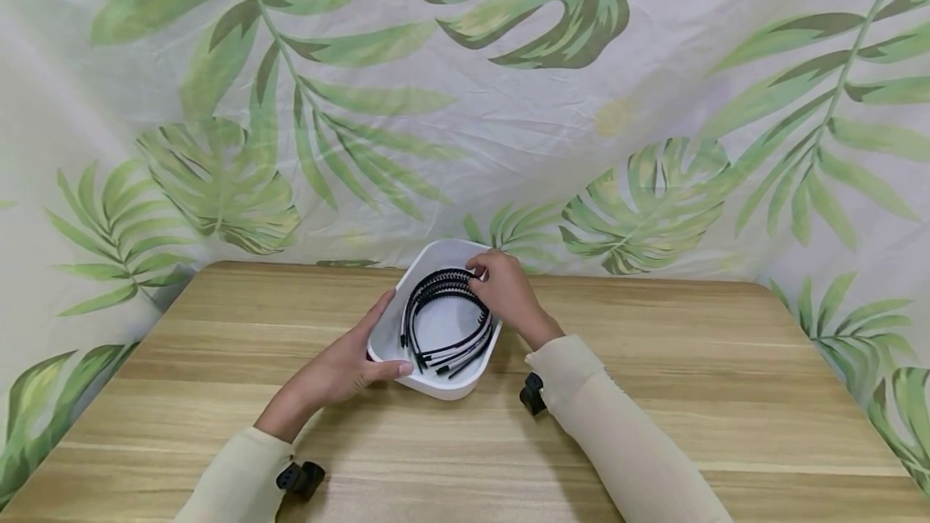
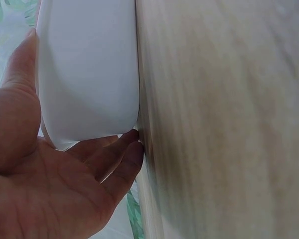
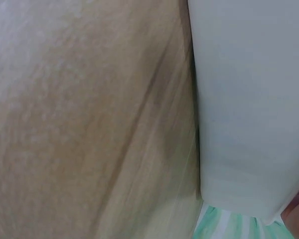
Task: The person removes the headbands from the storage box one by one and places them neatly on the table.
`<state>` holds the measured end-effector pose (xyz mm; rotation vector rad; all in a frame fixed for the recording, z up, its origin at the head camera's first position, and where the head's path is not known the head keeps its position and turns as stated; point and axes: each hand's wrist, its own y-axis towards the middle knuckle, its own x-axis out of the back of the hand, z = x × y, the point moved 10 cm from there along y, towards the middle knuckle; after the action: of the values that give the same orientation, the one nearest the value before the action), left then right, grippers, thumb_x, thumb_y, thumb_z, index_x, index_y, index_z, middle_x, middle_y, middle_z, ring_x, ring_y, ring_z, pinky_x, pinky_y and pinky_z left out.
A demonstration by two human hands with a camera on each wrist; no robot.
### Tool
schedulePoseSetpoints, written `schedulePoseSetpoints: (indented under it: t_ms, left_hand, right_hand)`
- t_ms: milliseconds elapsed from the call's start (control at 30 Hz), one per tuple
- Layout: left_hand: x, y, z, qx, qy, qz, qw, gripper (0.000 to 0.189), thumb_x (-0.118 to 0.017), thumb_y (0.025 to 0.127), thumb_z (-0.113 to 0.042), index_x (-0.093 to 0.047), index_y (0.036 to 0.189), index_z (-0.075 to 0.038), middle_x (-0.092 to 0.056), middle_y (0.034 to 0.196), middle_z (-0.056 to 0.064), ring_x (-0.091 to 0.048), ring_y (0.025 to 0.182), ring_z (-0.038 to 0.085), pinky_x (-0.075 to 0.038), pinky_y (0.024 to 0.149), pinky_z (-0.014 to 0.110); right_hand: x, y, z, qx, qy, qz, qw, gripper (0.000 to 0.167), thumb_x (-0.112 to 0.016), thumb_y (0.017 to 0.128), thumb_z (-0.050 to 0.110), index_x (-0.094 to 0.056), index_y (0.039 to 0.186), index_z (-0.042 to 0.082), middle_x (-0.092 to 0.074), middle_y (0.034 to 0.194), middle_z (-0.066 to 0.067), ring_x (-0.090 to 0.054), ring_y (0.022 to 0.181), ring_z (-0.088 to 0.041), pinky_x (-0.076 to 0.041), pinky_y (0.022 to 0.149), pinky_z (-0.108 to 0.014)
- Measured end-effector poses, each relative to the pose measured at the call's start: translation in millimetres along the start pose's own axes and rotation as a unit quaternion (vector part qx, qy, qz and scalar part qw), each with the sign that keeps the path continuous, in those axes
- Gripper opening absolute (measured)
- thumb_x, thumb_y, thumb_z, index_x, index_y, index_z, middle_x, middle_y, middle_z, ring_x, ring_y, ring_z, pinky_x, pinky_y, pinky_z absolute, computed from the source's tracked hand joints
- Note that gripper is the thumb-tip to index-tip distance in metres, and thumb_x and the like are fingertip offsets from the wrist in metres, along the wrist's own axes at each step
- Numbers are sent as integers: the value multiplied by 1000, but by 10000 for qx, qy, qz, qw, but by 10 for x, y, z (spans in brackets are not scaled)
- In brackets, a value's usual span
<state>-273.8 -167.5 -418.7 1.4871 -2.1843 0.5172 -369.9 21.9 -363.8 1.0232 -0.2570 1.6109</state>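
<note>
As left hand grips white bin, right hand dips inside, pinch unclear; headbands look light, springy: grab mid-arc!

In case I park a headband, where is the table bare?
The table shows bare wood right of the right sleeve, left of the left sleeve, and in front of the white bin, between the sleeves. It is crowded inside the bin, where the headbands and right hand meet, and along its left side, where the left hand grips.

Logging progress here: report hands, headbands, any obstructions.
Left hand grips white bin. Right hand at headbands inside it, grip unclear. No obstruction seen.
</note>
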Motion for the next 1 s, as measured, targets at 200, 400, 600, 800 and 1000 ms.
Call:
schedulePoseSetpoints:
  t_ms: [200, 400, 600, 800, 1000]
  left_hand:
    - [-6, 3, 7, 34, -28, 22, 10000, 116, -84, 91, -33, -1, 170, -17, -32, 166, 27, -55, 123, 31, -42, 108, 50]
    - [-3, 6, 11, 7, -54, 32, 10000, 116, -83, 91, -33, 0, 170, -17, -31, 166, 27, -56, 123, 31, -42, 109, 51]
    - [-2, 12, 18, 25, -41, 26, 10000, 115, -83, 92, -32, -1, 170, -16, -31, 166, 27, -55, 125, 32, -40, 111, 53]
    - [0, 1, 4, 58, 59, -5, 10000, 115, -83, 91, -34, -2, 170, -15, -30, 167, 28, -53, 130, 35, -36, 115, 57]
    - [3, -7, 8, 28, 31, -23, 10000, 114, -83, 92, -32, -2, 170, -15, -29, 167, 29, -52, 132, 36, -35, 116, 57]
  right_hand:
    - [4, 2, -12, -63, 67, 22, 10000, 20, -69, 88, -6, -78, 105, -4, -74, 97, -17, -69, 89, -31, -56, 81, -38]
    - [11, 14, -25, -140, 165, 12, 9998, 19, -70, 88, -6, -79, 105, -4, -74, 97, -17, -68, 88, -28, -56, 80, -36]
    - [35, 19, -38, -154, 180, -47, 9997, 17, -71, 89, -4, -79, 105, -3, -75, 97, -15, -67, 87, -27, -56, 79, -35]
    - [75, 16, -51, -240, 199, -81, 9995, 18, -72, 90, -3, -79, 106, -2, -75, 98, -15, -67, 87, -26, -55, 79, -36]
    - [126, 1, -47, -234, 320, -98, 9992, 18, -72, 90, -3, -79, 107, -3, -74, 97, -15, -65, 85, -25, -54, 77, -34]
